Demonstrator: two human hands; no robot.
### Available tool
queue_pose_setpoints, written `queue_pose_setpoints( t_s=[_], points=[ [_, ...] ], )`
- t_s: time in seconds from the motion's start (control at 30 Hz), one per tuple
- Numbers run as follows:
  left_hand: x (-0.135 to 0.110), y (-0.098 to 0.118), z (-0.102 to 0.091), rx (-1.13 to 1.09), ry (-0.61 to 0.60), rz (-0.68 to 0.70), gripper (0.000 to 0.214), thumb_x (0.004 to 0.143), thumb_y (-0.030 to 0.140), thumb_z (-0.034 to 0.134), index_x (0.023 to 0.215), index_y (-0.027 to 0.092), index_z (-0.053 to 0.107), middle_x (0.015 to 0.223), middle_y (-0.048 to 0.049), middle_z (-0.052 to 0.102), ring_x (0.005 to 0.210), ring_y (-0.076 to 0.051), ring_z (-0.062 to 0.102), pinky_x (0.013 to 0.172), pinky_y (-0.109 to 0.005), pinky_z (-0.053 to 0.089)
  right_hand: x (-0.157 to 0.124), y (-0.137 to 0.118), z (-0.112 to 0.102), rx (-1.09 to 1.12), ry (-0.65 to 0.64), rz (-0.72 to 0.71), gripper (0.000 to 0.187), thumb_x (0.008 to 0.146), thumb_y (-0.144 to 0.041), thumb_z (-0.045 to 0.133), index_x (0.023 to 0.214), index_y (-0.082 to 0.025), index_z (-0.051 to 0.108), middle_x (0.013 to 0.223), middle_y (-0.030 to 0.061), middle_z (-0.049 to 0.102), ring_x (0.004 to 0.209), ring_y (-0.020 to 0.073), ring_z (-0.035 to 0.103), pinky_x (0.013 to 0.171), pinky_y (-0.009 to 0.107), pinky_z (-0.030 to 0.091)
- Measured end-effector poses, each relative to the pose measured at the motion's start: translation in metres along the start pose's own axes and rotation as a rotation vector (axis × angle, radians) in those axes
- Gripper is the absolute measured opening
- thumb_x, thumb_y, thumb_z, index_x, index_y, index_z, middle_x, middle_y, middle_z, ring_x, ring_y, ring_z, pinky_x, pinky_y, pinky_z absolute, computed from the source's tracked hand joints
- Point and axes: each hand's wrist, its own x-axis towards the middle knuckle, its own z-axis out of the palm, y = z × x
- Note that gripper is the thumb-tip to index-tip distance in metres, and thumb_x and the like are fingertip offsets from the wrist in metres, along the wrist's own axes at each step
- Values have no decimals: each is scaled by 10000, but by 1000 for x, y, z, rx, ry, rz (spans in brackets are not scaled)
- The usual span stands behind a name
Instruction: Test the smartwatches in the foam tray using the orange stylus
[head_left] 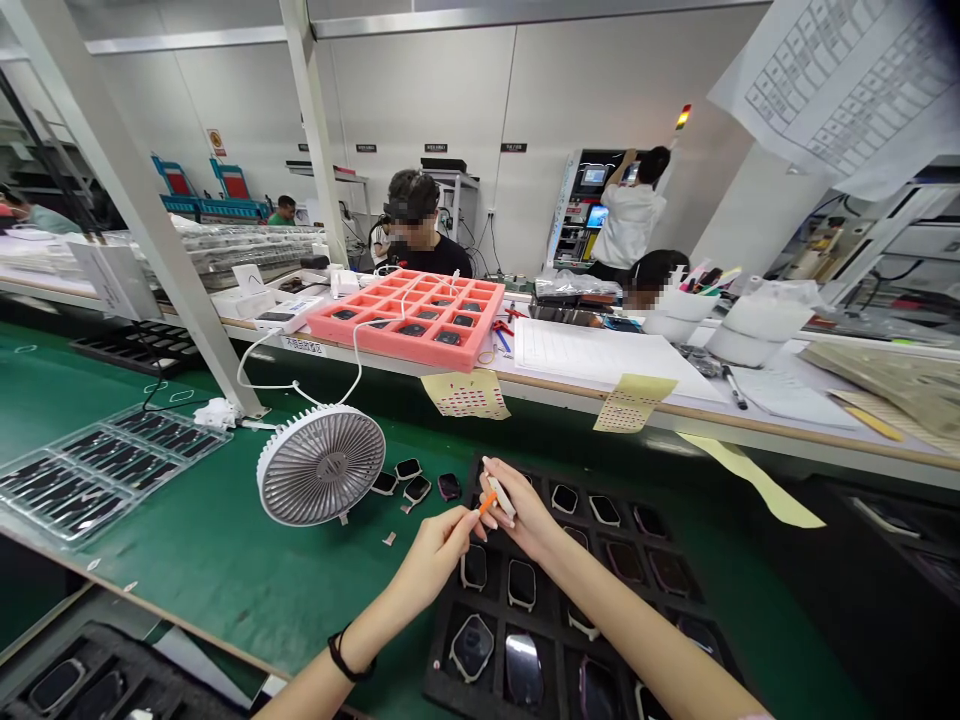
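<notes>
My left hand (439,540), with a black band on its wrist, pinches a small orange stick-like piece (487,503). My right hand (529,515) is closed around a pale watch case (502,497), seen nearly edge-on. The orange piece meets or overlaps the side of the case; exact contact cannot be made out. Both hands are above a black foam tray (448,690), whose compartments hold several square watches (472,645). Left of the tray, several loose watches (416,489) lie on the green mat (262,590), near a small pinkish piece (388,538).
A white fan (322,465) stands left of my hands, its cable running up to the shelf. Clear plastic trays (112,470) lie further left. On the shelf edge sit a pink foam tray (405,350) and papers (600,350). A co-worker (420,225) sits opposite.
</notes>
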Motion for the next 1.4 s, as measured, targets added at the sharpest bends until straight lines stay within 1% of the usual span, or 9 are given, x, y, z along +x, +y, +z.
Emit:
queue_pose_setpoints(
  t_s=[0.23, 0.4, 0.6, 0.77, 0.9, 0.97, 1.1, 1.23, 1.4],
  points=[
    [0, 12, -9, -94, -128, -106, 444, 832, 537, 451, 731, 130, 595, 441, 98, 288, 365, -46, 184, 364, -183, 145, -7, -4, 0, -129, 4, 7, 312, 742, -416, 696, 703, -190, 486, 417, -118, 468, 243, 3, 222, 255, 126, 193],
    [-1, 12, 1, -237, -92, -108, 456, 791, 580, 501, 701, 138, 569, 430, 101, 303, 346, -33, 176, 337, -171, 141, -10, 4, 5, 74, -66, 77, 352, 747, -469, 669, 958, -208, 561, 430, -136, 476, 242, 2, 170, 276, 140, 184],
    [-1, 7, 8, -275, -25, -72, 463, 795, 588, 502, 683, 142, 557, 401, 101, 316, 328, -32, 189, 334, -170, 154, -10, 8, 7, 100, -37, 91, 368, 735, -501, 660, 942, -209, 573, 451, -133, 484, 243, 9, 172, 289, 170, 233],
    [6, 11, 5, -260, 78, -52, 438, 790, 590, 506, 676, 167, 510, 432, 103, 301, 353, -46, 210, 354, -175, 181, -9, 6, 10, -92, 86, 10, 296, 747, -449, 665, 800, -202, 512, 416, -118, 464, 260, 20, 241, 298, 162, 132],
    [9, 9, 11, -126, 136, 90, 401, 789, 526, 556, 637, 163, 479, 566, 45, 426, 513, -84, 379, 469, -190, 298, -7, 14, 9, -318, 127, -100, 304, 738, -436, 667, 869, -212, 508, 473, -110, 486, 316, 47, 358, 315, 157, 240],
    [8, 5, 11, -111, 133, 66, 402, 804, 531, 524, 638, 172, 453, 562, 49, 400, 510, -89, 361, 467, -197, 279, -3, 19, 5, -395, 101, -133, 318, 734, -439, 662, 892, -213, 503, 491, -106, 494, 321, 55, 373, 320, 165, 263],
    [-2, -11, -12, 2, 192, 13, 394, 826, 529, 469, 637, 188, 410, 535, 76, 296, 470, -84, 280, 458, -208, 218, 9, 15, -21, -564, 220, -116, 305, 757, -484, 592, 850, -213, 487, 433, -124, 410, 292, 53, 315, 303, 159, 218],
    [-21, -34, -55, 410, 274, -48, 389, 830, 484, 457, 588, 193, 370, 534, 70, 288, 503, -101, 301, 506, -227, 222, 26, 5, -59, -706, 338, -78, 267, 796, -492, 480, 812, -229, 442, 453, -129, 379, 272, 56, 322, 288, 145, 199],
    [-39, -48, -76, 673, 214, -208, 348, 836, 475, 420, 619, 203, 409, 530, 51, 406, 521, -140, 421, 535, -243, 266, 48, 16, -80, -880, 272, -113, 170, 772, -284, 497, 932, -235, 462, 597, -94, 493, 333, 90, 477, 370, 210, 380]
  ],
)
